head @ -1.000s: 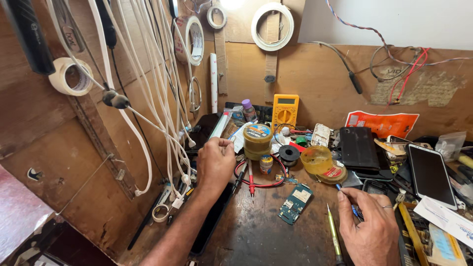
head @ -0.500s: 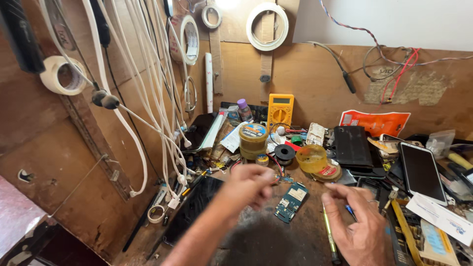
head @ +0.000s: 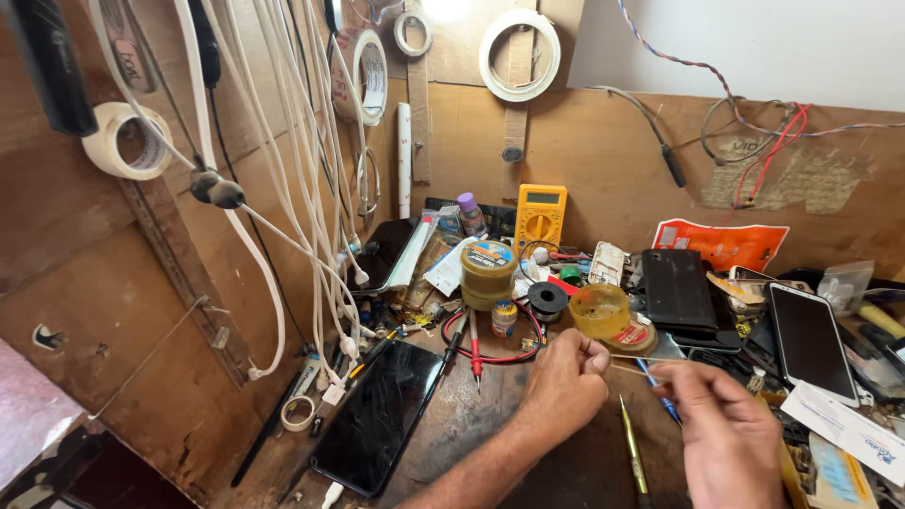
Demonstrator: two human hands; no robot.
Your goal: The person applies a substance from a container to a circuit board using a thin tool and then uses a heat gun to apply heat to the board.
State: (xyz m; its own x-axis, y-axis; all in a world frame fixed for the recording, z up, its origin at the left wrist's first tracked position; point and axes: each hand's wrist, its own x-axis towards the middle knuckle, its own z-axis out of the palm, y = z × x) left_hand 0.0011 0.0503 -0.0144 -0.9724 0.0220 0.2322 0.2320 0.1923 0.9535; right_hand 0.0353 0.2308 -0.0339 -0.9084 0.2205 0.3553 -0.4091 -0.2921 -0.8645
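Thin, pale and stick-like, a swab [head: 630,357] is pinched at its left end by the fingers [head: 592,358] of the left hand [head: 564,386]; the right hand [head: 721,434] grips its right end, fingers [head: 671,379] closed narrow, with a blue pen [head: 660,396] tucked under them. Just beyond the knuckles sits a yellow plastic tub [head: 600,311]. Left of it lie a black tape spool [head: 547,300] and red and black probe leads [head: 471,349]. Near left on the wooden bench [head: 471,434] lies a dark phone [head: 377,415]. Farther back stands a yellow multimeter [head: 540,215]; white cables [head: 311,188] hang along the left wall
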